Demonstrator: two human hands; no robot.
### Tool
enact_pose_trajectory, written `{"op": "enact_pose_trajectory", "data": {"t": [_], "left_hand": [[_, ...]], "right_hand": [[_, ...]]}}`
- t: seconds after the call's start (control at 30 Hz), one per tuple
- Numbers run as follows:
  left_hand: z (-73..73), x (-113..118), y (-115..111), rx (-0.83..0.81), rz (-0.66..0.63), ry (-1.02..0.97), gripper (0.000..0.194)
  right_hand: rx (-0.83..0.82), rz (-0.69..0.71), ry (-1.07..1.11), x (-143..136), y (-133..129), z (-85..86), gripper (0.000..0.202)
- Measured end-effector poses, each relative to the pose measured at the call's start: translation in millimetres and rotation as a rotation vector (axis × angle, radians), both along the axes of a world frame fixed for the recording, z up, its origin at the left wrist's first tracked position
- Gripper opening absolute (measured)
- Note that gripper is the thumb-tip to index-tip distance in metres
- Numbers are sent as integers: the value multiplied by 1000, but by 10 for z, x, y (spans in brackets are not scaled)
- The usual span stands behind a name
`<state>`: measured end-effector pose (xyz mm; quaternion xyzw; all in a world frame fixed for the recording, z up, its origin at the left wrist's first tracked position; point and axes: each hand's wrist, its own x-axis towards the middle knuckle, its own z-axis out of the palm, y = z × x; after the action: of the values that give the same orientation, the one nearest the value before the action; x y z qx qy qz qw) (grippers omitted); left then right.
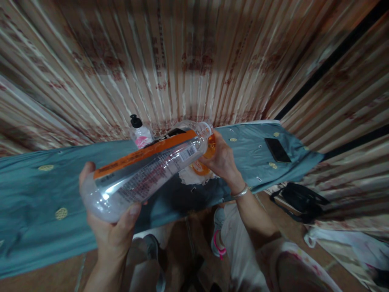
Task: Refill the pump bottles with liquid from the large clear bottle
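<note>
A large clear bottle (152, 170) with an orange and grey label lies tilted across the view, its base at lower left and its mouth at upper right. My left hand (112, 227) is wrapped round the base end. By the mouth, my right hand (221, 158) is closed round a small container of orange liquid (210, 147), which touches or nearly touches the bottle's neck. Below them an orange round object (200, 168) rests on a white lacy piece (190, 177), partly hidden by the bottle and my right hand.
A pump bottle (141, 136) with a black top and pink label stands behind the large bottle. On the blue-green cloth (39, 194) at the right lies a black phone (278, 150). Pleated curtains rise behind; a black bag (300, 200) sits low at the right.
</note>
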<state>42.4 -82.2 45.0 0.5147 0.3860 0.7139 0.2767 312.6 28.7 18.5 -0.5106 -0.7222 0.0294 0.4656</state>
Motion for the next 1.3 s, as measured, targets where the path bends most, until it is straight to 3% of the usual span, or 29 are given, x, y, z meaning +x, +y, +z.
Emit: {"op": "enact_pose_trajectory", "data": {"t": [0.43, 1.3], "left_hand": [[-19, -17, -1, -45, 51, -6, 101], [-35, -26, 20, -54, 41, -10, 90]], "right_hand": [[-22, -19, -15, -15, -13, 18, 74], [41, -26, -18, -23, 26, -39, 75]]}}
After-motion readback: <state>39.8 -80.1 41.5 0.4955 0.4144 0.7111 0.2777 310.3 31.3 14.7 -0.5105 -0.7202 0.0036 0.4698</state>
